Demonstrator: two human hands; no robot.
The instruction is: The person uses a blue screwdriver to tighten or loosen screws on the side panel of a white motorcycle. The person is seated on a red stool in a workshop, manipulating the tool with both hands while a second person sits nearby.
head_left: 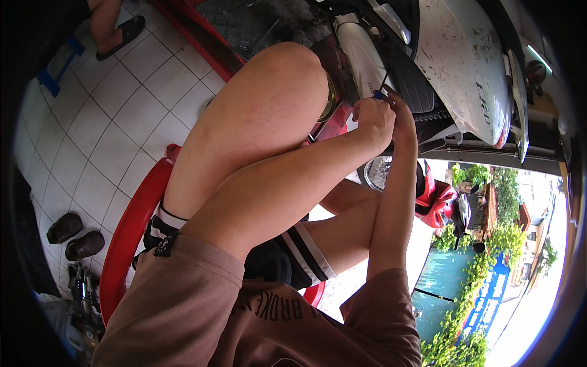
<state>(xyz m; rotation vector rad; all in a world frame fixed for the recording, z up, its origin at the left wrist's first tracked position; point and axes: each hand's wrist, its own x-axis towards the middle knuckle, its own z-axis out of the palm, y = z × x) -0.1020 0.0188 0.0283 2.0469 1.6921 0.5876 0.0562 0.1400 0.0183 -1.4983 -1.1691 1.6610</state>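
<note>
My left hand (373,116) is closed round the blue handle of what looks like a screwdriver (378,95). Its thin dark shaft points up at the pale cover (359,58) on the motorbike's side. Pressed close beside it is my right hand (401,113), its fingers bent in toward the tool. Whether they grip the shaft or something else is hidden. Both hands are next to the black ribbed panel (414,90) of the motorbike (458,61), whose scuffed silver body fills the upper right.
I sit on a red plastic stool (125,251), my bare knee close to the motorbike. A red metal frame (192,37) runs across the tiled floor. Dark shoes (84,244) lie at the left. A person's foot in a sandal (122,38) is at the upper left. Another red motorbike (437,205) stands outside.
</note>
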